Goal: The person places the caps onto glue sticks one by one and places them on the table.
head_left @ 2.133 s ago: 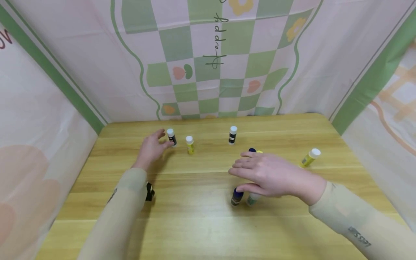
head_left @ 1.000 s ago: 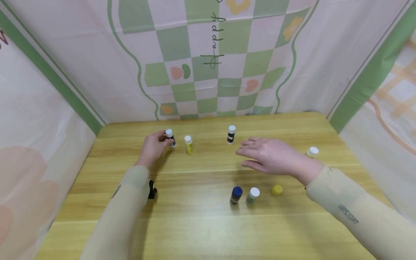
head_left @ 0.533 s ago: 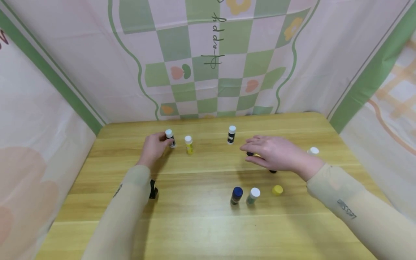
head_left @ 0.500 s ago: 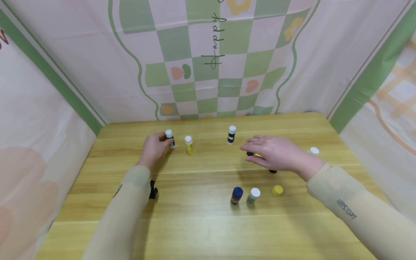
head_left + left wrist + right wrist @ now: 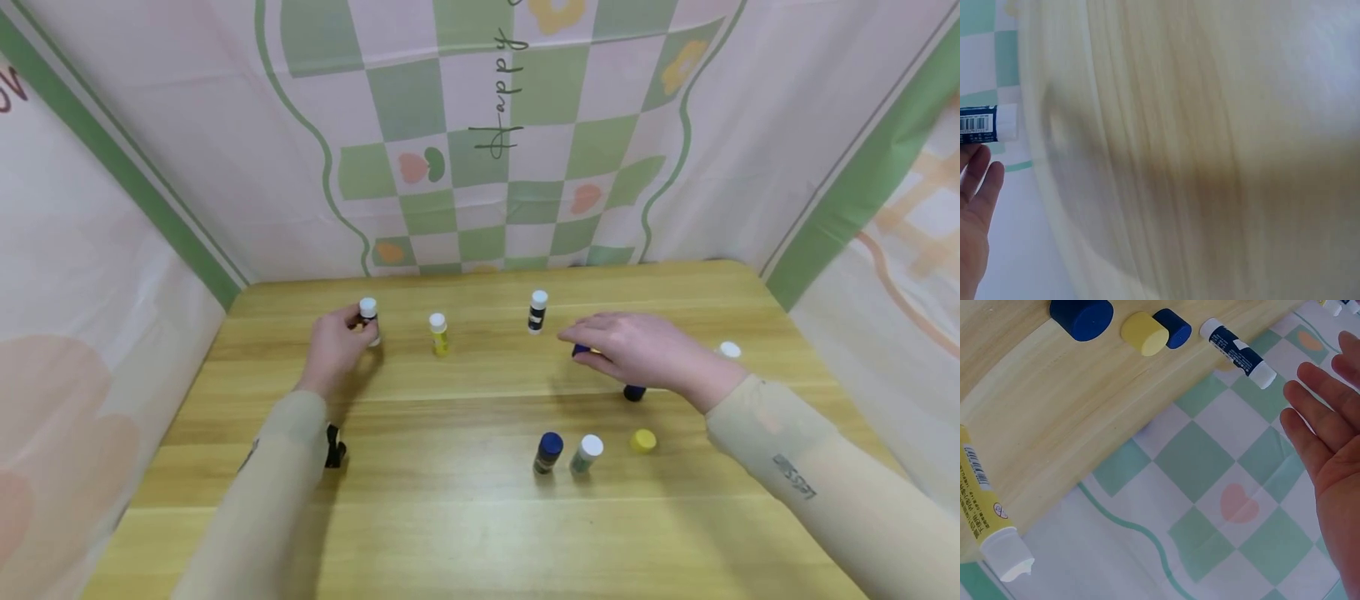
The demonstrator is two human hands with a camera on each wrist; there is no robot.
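Note:
My left hand pinches an upright glue stick with a dark label and white top, between thumb and fingers. In the left wrist view this glue stick shows a barcode on its dark blue label. My right hand hovers with relaxed, extended fingers and nothing in its grasp. It partly hides a blue cap and another dark blue cap. In the right wrist view a yellow cap sits beside a blue cap. A yellow glue stick stands right of my left hand.
A dark-labelled glue stick stands at the back. Nearer stand a blue-topped stick, a white-topped greenish stick and a yellow cap. A yellow stick with a white end is at the right. Patterned cloth hangs behind the table.
My left hand closed on the dark-labelled glue stick and has moved it left, away from the yellow one. My right hand rose from near the front sticks toward the back, then nearly stopped.

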